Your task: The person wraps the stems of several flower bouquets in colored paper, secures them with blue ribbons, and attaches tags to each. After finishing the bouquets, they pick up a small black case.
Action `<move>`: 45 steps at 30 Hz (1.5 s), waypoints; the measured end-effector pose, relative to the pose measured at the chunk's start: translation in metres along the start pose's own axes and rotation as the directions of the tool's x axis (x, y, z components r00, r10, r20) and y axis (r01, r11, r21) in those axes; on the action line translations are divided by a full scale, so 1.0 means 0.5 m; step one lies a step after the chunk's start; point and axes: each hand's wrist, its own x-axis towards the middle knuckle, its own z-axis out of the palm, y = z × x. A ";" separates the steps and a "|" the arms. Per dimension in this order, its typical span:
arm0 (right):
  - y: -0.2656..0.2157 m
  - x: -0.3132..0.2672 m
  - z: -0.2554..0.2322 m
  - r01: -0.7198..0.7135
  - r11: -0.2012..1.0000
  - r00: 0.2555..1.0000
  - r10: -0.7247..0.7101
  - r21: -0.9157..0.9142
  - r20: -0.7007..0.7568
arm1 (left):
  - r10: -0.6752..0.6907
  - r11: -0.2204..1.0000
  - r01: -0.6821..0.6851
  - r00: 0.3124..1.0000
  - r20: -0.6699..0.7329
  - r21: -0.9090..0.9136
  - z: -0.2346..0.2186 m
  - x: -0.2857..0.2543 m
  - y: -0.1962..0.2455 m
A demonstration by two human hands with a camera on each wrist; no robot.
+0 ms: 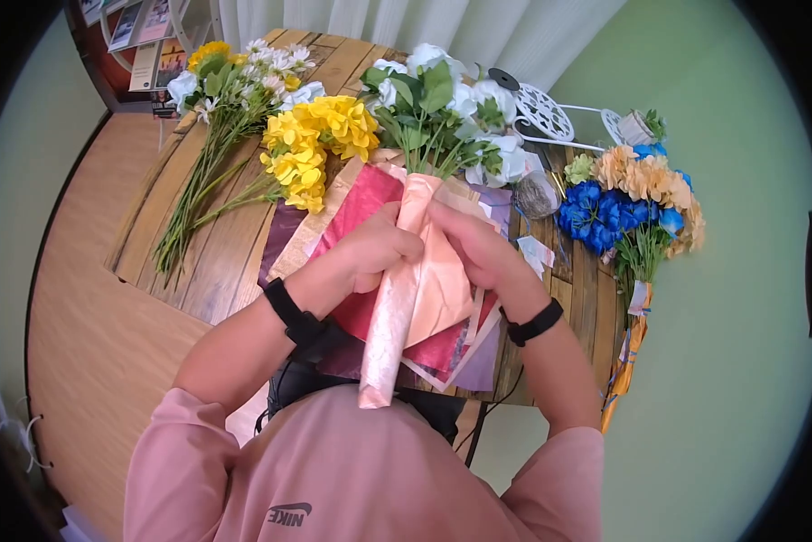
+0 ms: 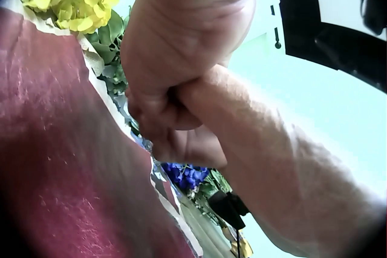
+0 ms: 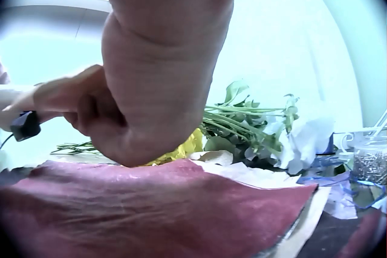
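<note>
A bouquet of white flowers (image 1: 428,77) with green leaves lies over the table's middle, its stems running into peach wrapping paper (image 1: 392,316) rolled into a long tube. My left hand (image 1: 383,246) grips the tube around its upper part, fingers curled. In the left wrist view the paper comes out below that hand (image 2: 187,40). On the other side, my right hand (image 1: 469,244) holds the paper near its top edge, close under the leaves; its fingertips are hidden. A loose flap of the paper spreads to the right, over red wrapping sheets (image 1: 370,194).
Yellow flowers (image 1: 320,140) and long-stemmed white daisies (image 1: 279,63) lie at the left of the wooden table (image 1: 229,275). Blue flowers (image 1: 596,217) with peach ones sit at the right edge. A clear jar (image 1: 537,194) and a white metal stand (image 1: 546,113) are behind them.
</note>
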 end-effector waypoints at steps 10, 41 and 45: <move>0.020 -0.058 -0.006 -0.008 0.966 0.987 -0.033 -0.260 -0.155 | -0.013 0.970 0.056 0.983 -0.181 0.237 0.012 -0.021 -0.023; 0.052 -0.096 0.040 0.085 0.753 0.958 -0.241 -0.653 -0.153 | -0.241 0.944 0.251 0.968 0.070 -0.214 -0.006 -0.122 -0.054; 0.069 -0.102 0.019 0.050 0.474 0.895 -0.411 -0.879 -0.171 | -0.338 0.936 0.332 0.940 -0.036 -0.120 0.001 -0.125 -0.055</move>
